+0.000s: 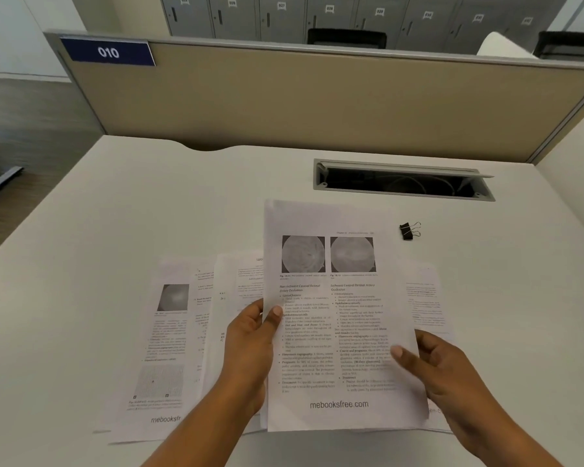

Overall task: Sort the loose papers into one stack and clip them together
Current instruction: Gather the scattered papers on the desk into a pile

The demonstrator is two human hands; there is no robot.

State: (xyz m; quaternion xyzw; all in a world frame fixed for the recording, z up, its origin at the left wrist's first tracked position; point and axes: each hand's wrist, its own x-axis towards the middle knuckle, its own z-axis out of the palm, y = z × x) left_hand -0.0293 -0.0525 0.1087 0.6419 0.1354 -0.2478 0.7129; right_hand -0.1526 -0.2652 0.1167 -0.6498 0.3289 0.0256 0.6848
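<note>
Though loose papers [169, 332] lie fanned on the white desk [132, 214], one printed sheet [338, 332] is held over them: left hand [250, 345] pinches its left edge, right hand [445, 372] its right edge, thumbs on top. Binder clip [409, 231]: beyond, well apart.

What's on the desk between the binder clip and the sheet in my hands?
Only bare desk lies between the binder clip and the held sheet, per the head view.

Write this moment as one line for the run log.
stage: gathering | left hand: holds page | right hand: holds same page | other pages: spread on desk | clip: unused, on desk
</note>
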